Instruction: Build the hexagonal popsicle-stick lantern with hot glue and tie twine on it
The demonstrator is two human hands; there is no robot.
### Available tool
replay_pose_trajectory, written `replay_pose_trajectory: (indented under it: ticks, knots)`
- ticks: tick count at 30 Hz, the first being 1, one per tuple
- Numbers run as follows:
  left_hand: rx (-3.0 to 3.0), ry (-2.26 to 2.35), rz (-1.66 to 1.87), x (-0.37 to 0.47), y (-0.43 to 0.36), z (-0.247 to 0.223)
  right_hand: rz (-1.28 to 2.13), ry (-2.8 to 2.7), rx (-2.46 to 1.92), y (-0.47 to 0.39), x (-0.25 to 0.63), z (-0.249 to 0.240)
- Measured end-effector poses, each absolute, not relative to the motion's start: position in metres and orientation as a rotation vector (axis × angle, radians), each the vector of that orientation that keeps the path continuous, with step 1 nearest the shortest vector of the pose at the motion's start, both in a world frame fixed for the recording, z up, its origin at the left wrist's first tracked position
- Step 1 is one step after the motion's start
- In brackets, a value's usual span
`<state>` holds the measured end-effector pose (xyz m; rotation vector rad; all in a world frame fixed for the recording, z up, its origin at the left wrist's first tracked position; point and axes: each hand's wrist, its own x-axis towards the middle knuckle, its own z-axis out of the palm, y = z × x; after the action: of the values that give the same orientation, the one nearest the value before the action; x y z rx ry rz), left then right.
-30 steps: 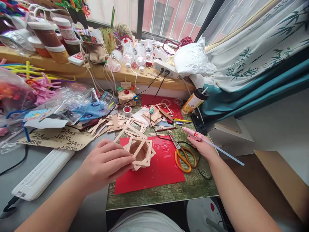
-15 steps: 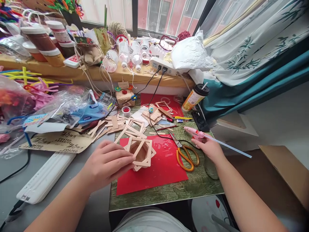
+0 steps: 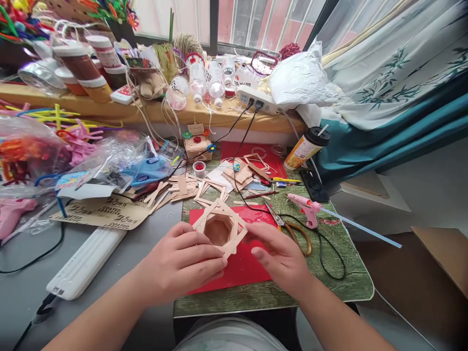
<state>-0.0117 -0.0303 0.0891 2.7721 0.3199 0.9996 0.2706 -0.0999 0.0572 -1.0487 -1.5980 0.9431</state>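
A layered structure of craft sticks (image 3: 239, 240) with a round-looking hollow stands over the red sheet (image 3: 252, 273). My left hand (image 3: 183, 261) grips a square stick frame on top of it at the left and front. At its right side is my right hand (image 3: 280, 256), thumb and fingers apart, fingertips beside the frame's right corner; whether they touch it is unclear. A pink glue gun (image 3: 307, 207) with a long clear glue stick stands on the table to the right. Orange-handled scissors (image 3: 302, 239) lie between it and my right hand.
Behind are loose sticks (image 3: 181, 187), square frames (image 3: 215, 190), a stick-built box (image 3: 197, 146) and a drink cup (image 3: 307, 147). A black cord (image 3: 331, 278) curls at the right. Plastic bags (image 3: 117, 151) and a white power strip (image 3: 84, 265) lie left.
My right hand has let go of the glue gun and moved left to the stick structure. The top frame now sits turned, its corners jutting out. The view has shifted slightly.
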Motion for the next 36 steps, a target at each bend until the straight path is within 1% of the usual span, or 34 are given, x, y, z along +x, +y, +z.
replay_pose_trajectory:
  ticks: [3, 6, 9, 11, 14, 16, 22, 27, 31, 34, 36]
  knots:
    - [2.826, 0.318, 0.963, -0.013, -0.033, 0.093, 1.119, -1.285, -1.056, -0.086, 0.25, 0.063]
    - [2.79, 0.34, 1.085, -0.019, -0.028, 0.09, 1.138, -1.09, -1.118, -0.081, 0.244, 0.062]
    - [2.49, 0.519, 1.254, -0.029, -0.015, 0.078, 1.122, -1.004, -1.123, -0.078, 0.247, 0.061]
    - [2.247, 0.62, 1.219, -0.035, -0.005, 0.065, 1.141, -0.97, -1.107, -0.076, 0.25, 0.06]
    - [1.957, 0.65, 1.2, -0.04, 0.005, 0.046, 1.202, -0.958, -1.074, -0.074, 0.251, 0.057]
    - [1.864, 0.611, 1.187, -0.041, 0.007, 0.037, 1.227, -0.96, -1.064, -0.075, 0.249, 0.054]
    - [1.672, 0.696, 1.208, -0.043, 0.003, 0.029, 1.283, -0.953, -1.073, -0.075, 0.244, 0.051]
    - [1.598, 0.728, 1.209, -0.042, 0.002, 0.031, 1.24, -0.985, -1.112, -0.071, 0.244, 0.056]
    - [1.575, 0.72, 1.225, -0.044, 0.006, 0.029, 1.307, -1.034, -1.1, -0.072, 0.248, 0.055]
    - [1.592, 0.703, 1.226, -0.048, 0.01, 0.025, 1.378, -1.129, -1.089, -0.073, 0.257, 0.052]
    - [1.63, 0.697, 1.217, -0.05, 0.012, 0.022, 1.346, -1.257, -1.12, -0.074, 0.266, 0.052]
